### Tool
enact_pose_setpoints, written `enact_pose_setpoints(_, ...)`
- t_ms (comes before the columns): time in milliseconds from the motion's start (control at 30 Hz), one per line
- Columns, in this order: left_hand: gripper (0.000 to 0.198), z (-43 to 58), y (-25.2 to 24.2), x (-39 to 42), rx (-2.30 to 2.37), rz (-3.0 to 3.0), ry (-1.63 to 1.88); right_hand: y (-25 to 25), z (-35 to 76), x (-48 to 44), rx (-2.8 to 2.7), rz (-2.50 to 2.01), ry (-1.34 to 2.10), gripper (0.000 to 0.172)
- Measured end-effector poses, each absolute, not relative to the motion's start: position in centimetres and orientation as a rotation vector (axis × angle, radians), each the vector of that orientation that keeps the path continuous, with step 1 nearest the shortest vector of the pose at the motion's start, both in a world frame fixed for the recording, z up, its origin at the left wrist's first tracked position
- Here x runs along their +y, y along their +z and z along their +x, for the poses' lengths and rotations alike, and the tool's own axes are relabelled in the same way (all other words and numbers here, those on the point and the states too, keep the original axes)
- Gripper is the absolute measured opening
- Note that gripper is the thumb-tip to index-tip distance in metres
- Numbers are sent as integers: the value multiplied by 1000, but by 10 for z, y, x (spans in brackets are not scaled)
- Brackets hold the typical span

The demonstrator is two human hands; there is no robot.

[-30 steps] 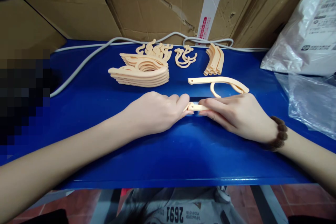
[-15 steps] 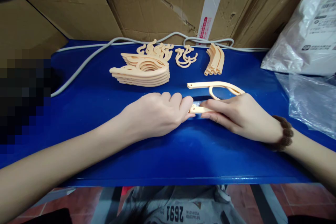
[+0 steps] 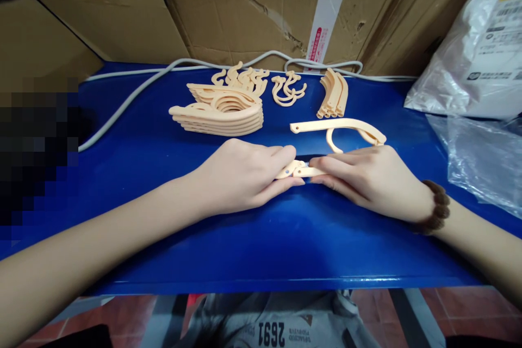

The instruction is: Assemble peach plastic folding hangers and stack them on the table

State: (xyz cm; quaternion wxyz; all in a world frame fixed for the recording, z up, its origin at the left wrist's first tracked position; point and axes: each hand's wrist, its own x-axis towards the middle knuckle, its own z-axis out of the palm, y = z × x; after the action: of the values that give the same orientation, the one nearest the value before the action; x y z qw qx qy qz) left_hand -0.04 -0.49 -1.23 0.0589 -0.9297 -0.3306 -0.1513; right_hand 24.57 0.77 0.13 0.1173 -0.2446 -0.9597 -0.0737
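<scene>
Near the middle of the table, my left hand [image 3: 248, 176] is closed, thumb and fingers pinching a cream plastic hanger piece [image 3: 287, 171] with a hole in it. My right hand [image 3: 362, 176] is closed on a cream hanger arm [image 3: 306, 172], whose holed end meets the left piece. Most of both pieces is hidden by the fingers. Just beyond my right hand is another curved hanger arm [image 3: 346, 123] with a loop under it. Whether the right hand touches it, I cannot tell.
Behind lie a stack of folded hanger parts [image 3: 220, 119], small hooks [image 3: 285, 92] and curved arms [image 3: 334, 92] on the blue table [image 3: 228, 250]. A white cable [image 3: 134, 95] runs along cardboard boxes [image 3: 244, 11]. Plastic bags [image 3: 473, 65] sit at the right.
My left fingers have shifted and opened up slightly, so the piece they pinch now shows against the right one. The curved arm beyond my right hand has tilted a little.
</scene>
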Motion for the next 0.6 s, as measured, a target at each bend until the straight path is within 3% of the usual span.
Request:
enact_pose_setpoints(367, 37, 2, -8, -1, -1180, -2865, -149, -1, 247, 9, -2809, -714, -205, 29)
enact_pose_setpoints(600, 36, 0, -18, 0, -957, -2718, -298, -2, 246, 9, -2806, -741, -161, 32)
